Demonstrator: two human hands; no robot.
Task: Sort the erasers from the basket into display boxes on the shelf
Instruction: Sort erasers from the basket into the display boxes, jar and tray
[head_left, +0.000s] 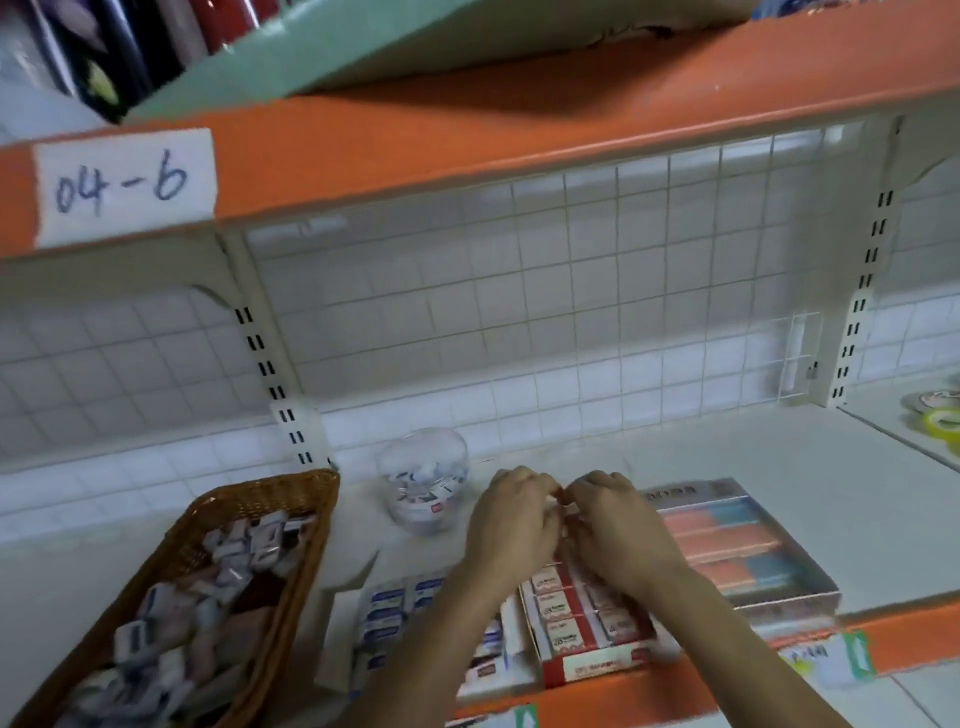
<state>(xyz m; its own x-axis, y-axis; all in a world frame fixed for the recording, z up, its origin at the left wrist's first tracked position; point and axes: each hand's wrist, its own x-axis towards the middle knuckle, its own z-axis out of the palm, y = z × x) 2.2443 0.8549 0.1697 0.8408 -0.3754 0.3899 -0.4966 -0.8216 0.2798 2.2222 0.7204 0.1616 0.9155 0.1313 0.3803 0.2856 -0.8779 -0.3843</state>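
One wicker basket (270, 486) sits well left of the left grip (511, 519), heaped with small wrapped erasers (228, 571) too blurred to count. One clear jar (423, 483) with more erasers stands just left of that grip. Three display boxes lie on the shelf (675, 452): a red box (597, 667) under both grips, a white box (337, 649) of blue-labelled erasers below the left forearm, and a clear box (795, 603) of orange and blue bars just right of the right grip (618, 530).

Both grips are curled, fingertips meeting over the red box's far end; whether they pinch an eraser cannot be told.

The shelf is white with an orange front edge, backed by a wire grid panel (519, 286). Above it, an orange shelf carries a label (124, 187) reading "04-6". Two tape rolls (940, 415) lie far right.
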